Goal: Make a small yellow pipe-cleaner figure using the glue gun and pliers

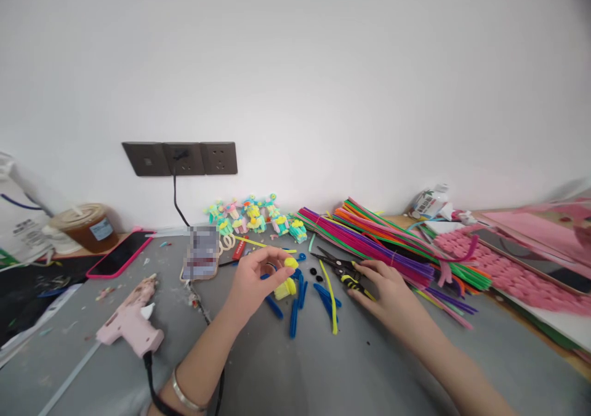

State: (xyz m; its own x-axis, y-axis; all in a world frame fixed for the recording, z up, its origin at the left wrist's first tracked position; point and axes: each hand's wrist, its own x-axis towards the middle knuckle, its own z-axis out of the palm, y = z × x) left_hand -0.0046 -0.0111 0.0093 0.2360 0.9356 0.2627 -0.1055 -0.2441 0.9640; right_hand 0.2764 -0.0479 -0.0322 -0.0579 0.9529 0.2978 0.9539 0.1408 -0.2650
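Nearest the camera, a silver bangle (184,396) rings the left forearm, with a black cord running beside it from a pink glue gun (133,324) that lies on the grey desk (305,379). The left hand (262,276) is narrowed, thumb and fingertips pinching a small yellow tuft (290,262) above the middle of the desk. Just beneath it sits a folded yellow bundle (285,288), with short blue pieces (294,319) scattered around. The right hand (386,285) is on a black-and-yellow cutting tool (353,286), its thumb by the lower handle and its fingers by the upper one; whether they are closed firmly on it, I cannot tell. The tool's blades stand slightly apart, pointing away to the left. Between the two hands lie a bent yellow strip (331,299) and two black discs (316,274). Beyond the right hand, a thick bundle of coloured fuzzy stems (369,248) stretches across the desk, while small pastel figures (253,216) cluster near the wall. Over to the left are a phone in a pink case (122,255) and a lidded cup of brown drink (90,230).
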